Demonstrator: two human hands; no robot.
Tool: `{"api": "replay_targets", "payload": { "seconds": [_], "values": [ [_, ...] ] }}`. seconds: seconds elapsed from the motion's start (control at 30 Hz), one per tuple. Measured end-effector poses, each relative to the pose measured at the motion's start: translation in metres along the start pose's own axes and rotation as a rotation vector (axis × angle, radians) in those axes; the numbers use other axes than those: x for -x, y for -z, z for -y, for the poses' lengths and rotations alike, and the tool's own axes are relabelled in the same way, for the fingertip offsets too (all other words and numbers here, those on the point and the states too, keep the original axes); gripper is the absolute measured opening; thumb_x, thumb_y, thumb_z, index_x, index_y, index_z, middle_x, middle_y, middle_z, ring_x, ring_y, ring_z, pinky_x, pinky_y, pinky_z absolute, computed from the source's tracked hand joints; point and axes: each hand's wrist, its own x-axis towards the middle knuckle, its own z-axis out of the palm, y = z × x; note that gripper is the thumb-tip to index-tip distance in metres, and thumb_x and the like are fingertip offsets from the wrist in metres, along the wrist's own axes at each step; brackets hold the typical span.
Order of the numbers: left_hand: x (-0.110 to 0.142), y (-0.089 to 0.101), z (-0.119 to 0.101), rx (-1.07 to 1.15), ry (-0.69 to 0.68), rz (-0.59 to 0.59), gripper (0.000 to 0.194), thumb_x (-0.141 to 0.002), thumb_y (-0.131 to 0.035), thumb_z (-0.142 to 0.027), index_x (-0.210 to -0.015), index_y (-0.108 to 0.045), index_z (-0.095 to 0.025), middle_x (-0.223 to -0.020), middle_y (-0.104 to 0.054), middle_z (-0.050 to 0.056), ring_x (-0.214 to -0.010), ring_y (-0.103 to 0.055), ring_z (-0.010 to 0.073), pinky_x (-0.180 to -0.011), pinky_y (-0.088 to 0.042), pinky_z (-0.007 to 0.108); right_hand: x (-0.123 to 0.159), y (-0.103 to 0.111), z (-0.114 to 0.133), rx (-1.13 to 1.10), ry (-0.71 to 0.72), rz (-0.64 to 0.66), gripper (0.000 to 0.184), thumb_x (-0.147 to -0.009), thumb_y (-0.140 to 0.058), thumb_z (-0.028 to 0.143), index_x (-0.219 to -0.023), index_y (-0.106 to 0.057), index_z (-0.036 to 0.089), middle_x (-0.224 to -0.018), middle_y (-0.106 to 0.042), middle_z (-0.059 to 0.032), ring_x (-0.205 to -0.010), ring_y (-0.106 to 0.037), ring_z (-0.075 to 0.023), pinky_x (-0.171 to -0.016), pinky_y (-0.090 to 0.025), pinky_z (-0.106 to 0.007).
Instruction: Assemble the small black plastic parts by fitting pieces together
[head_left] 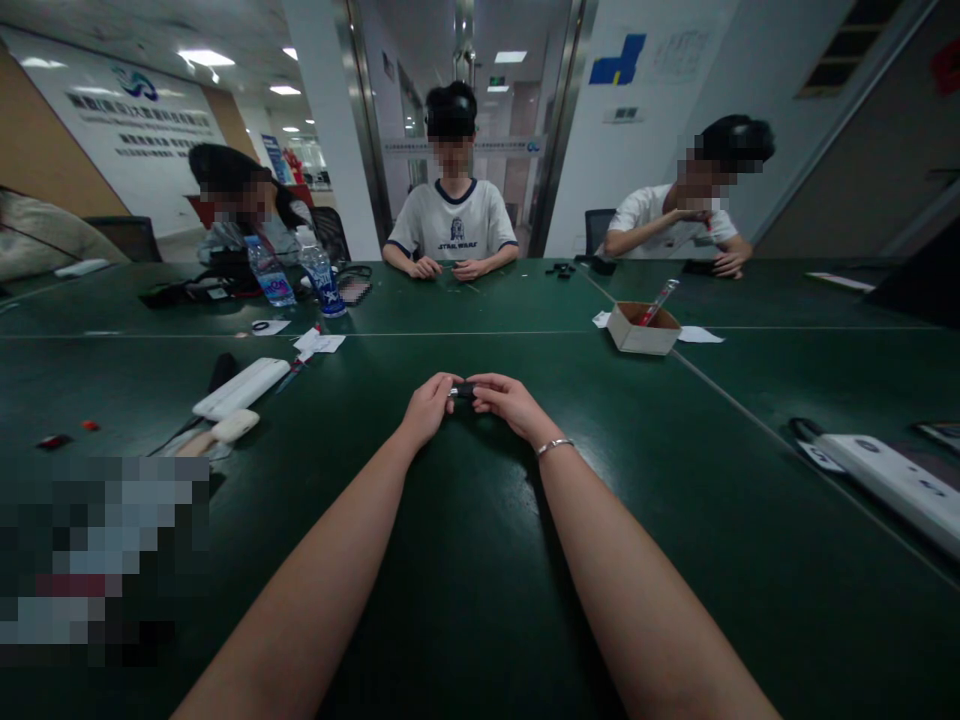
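Note:
Both my hands meet over the green table [480,560], in front of me. Between them is a small black piece with a silver end [464,391], about finger-sized; its exact kind is too small to make out. My left hand [433,405] pinches the silver end with thumb and fingers. On the black end, the fingers of my right hand [508,402] are closed, and a silver bracelet [556,447] circles that wrist. Fingers cover parts of the piece.
Left lie a white power strip [241,388] and a pale rounded object [235,426]. Two bottles [321,275] stand farther back. Right are an open box [643,330] and another white strip [892,485]. Several people sit across the table, one in a Star Wars shirt [457,225].

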Motion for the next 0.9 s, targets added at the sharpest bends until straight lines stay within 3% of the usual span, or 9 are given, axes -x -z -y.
{"api": "replay_targets", "payload": {
  "seconds": [0.1,0.23,0.37,0.53,0.9],
  "values": [
    [0.001,0.001,-0.001,0.023,-0.004,0.003,0.028,-0.087,-0.047,-0.034,-0.105,-0.064,-0.020,-0.067,-0.055,-0.002,-0.054,-0.045,0.0107,-0.053,-0.035,0.023,0.001,-0.001,0.001,-0.003,-0.010,-0.007,0.026,-0.072,-0.077,0.012,-0.097,-0.071,0.016,-0.084,-0.068,-0.0030,-0.065,-0.063,-0.0081,-0.062,-0.055,-0.019],
    [0.001,0.001,-0.001,0.001,-0.007,0.028,0.036,-0.093,-0.038,-0.042,-0.104,-0.063,-0.019,-0.058,-0.050,-0.003,-0.052,-0.043,0.0121,-0.053,-0.034,0.025,0.001,-0.001,0.002,0.004,-0.010,0.003,0.026,-0.072,-0.077,0.012,-0.097,-0.071,0.015,-0.085,-0.068,-0.0034,-0.065,-0.063,-0.0080,-0.062,-0.055,-0.019],
    [0.000,0.001,0.000,-0.031,-0.037,0.022,0.031,-0.088,-0.047,-0.037,-0.110,-0.062,-0.020,-0.068,-0.055,-0.003,-0.056,-0.046,0.0115,-0.056,-0.036,0.025,0.001,-0.001,0.001,0.001,-0.014,-0.006,0.026,-0.071,-0.078,0.013,-0.096,-0.071,0.016,-0.084,-0.068,-0.0028,-0.065,-0.063,-0.0080,-0.062,-0.055,-0.019],
    [-0.002,0.002,0.005,-0.051,-0.022,0.033,0.036,-0.092,-0.040,-0.044,-0.105,-0.064,-0.020,-0.060,-0.052,-0.003,-0.055,-0.047,0.0128,-0.057,-0.036,0.026,0.001,-0.001,0.001,0.002,-0.004,-0.007,0.025,-0.071,-0.078,0.013,-0.096,-0.072,0.016,-0.085,-0.068,-0.0034,-0.066,-0.063,-0.0090,-0.061,-0.056,-0.020],
    [-0.004,0.001,0.008,0.008,-0.018,0.062,0.031,-0.089,-0.042,-0.034,-0.107,-0.063,-0.019,-0.062,-0.056,-0.003,-0.054,-0.046,0.0112,-0.053,-0.033,0.024,0.001,-0.001,0.001,-0.009,-0.004,-0.008,0.026,-0.072,-0.076,0.011,-0.096,-0.071,0.015,-0.082,-0.067,-0.0022,-0.064,-0.063,-0.0081,-0.061,-0.055,-0.019]
  ]
}}
